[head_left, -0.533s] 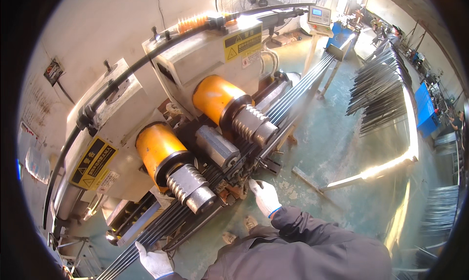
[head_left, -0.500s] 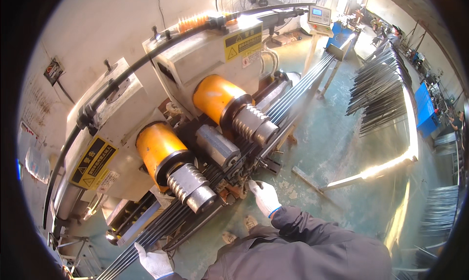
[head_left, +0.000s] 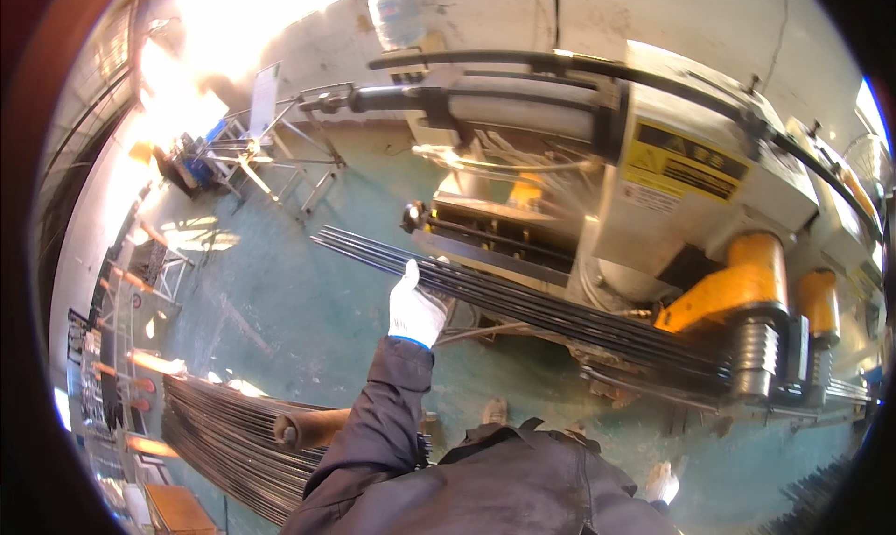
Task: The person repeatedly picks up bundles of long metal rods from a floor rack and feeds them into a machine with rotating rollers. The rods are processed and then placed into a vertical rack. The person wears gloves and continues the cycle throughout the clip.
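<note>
My left hand, in a white glove with a blue cuff, is at the near side of a bundle of long dark metal rods, close to their left ends. Its thumb lies up against the rods, and the fingers seem to curl beneath them, partly hidden. Rightward, the rods run into a machine with orange cylinders and thick ribbed metal rollers. Low on the right, beside my body, is my gloved right hand, apart from the rods; its fingers are too small and blurred to read.
A large stack of dark rods lies at the lower left, beside a brown roll-shaped piece. Metal frames stand at the far left. A yellow and black warning label marks the machine housing. More rods show at the lower right.
The view has swung left toward the rods' free ends. My left hand stays at the rods; my right hand has gone from beside the rollers to low beside my body.
</note>
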### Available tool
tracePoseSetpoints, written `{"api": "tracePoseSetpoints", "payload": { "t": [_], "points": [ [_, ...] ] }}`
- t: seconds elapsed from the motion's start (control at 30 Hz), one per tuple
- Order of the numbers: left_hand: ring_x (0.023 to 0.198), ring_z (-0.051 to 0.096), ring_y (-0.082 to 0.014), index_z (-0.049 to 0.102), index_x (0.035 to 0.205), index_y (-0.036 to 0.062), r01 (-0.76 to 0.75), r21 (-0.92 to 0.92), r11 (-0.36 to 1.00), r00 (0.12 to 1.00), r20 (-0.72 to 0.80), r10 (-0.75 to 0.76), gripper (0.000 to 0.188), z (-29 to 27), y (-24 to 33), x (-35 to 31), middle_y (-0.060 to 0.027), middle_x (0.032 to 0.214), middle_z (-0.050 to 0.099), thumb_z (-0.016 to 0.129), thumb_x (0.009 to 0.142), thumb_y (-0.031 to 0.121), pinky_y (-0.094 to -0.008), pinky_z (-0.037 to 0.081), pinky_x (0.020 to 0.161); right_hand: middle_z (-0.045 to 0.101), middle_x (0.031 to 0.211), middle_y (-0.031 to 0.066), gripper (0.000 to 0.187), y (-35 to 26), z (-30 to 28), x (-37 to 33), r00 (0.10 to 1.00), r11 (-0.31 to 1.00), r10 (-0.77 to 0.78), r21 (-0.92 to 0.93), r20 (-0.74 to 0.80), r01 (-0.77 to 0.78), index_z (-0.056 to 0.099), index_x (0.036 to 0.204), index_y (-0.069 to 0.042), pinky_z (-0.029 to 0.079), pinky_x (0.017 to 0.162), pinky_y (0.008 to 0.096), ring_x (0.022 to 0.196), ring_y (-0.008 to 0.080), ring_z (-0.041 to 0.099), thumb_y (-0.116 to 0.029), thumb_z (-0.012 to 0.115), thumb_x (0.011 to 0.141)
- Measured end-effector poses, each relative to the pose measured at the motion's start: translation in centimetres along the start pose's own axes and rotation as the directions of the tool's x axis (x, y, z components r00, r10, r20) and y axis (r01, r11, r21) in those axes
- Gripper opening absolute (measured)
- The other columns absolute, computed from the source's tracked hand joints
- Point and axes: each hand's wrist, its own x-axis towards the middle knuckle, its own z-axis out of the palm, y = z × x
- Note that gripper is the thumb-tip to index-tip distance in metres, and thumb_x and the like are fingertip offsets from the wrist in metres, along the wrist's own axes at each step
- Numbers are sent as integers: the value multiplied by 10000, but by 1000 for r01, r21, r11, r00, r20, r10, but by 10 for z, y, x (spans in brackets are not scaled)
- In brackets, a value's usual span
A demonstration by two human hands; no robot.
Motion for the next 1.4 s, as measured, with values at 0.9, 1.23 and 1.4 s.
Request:
{"api": "tracePoseSetpoints", "payload": {
  "t": [0.9, 1.23, 1.4],
  "points": [
    [1321, 725, -346, 666, 1561, 228, -178, 253, 951, 984, 54, 169, 446, -110, 258, 124, -96, 1478, 746, 696, 1163, 425, -619, 576, 1105, 761, 739, 93, 343, -191, 31, -17, 786, 476, 473, 636, 397, -607, 761, 831, 34, 576, 615, 399, 674, 214, 733, -214, 788, 1067],
    [1313, 697, -398, 606, 1618, 246, -192, 510, 838, 980, 52, 193, 491, -100, 262, 114, -71, 1451, 680, 670, 1179, 455, -677, 569, 1066, 666, 761, 162, 216, -216, -27, -25, 874, 889, 267, 247, 405, -385, 799, 1128, -151, 510, 621, 571, 695, 414, 687, -342, 771, 1031],
    [1426, 620, -403, 513, 1708, 309, -122, 680, 723, 989, 22, 146, 545, -93, 266, 108, -110, 1602, 616, 557, 1222, 553, -639, 535, 1150, 682, 784, 142, 298, -212, -25, -17, 854, 840, 324, 291, 407, -458, 758, 967, -48, 505, 689, 469, 722, 234, 642, -308, 705, 1105]
  ]
}}
